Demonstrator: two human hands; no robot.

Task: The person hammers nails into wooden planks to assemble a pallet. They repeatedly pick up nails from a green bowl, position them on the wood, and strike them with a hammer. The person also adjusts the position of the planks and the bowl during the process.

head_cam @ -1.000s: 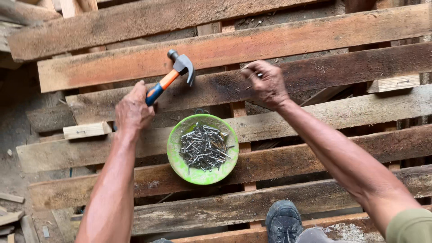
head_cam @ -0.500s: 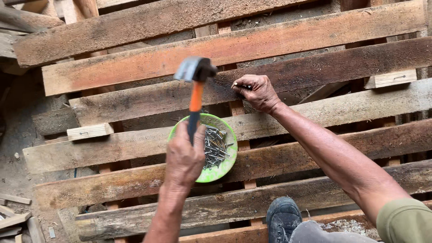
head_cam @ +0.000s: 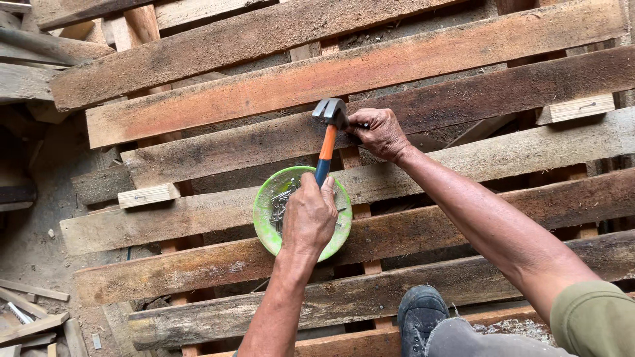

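My left hand (head_cam: 309, 217) grips the orange and blue handle of a hammer (head_cam: 329, 129), whose dark steel head sits down on a weathered plank (head_cam: 218, 149) right beside my other hand. My right hand (head_cam: 380, 133) rests on that plank with its fingertips pinched at the hammer head; the nail between them is hidden. Under my left hand a green bowl (head_cam: 268, 206) of loose nails sits on the slats.
Rough wooden slats (head_cam: 463, 46) lie in rows with dark gaps between them. Small offcut blocks sit at left (head_cam: 149, 195) and upper right (head_cam: 575, 109). My dark shoe (head_cam: 421, 311) stands on a lower slat. Scrap wood lies on the dirt floor (head_cam: 30, 258) at left.
My left hand swung the hammer from the left to the middle and brought its head down beside my right hand, which shifted slightly left along the plank.
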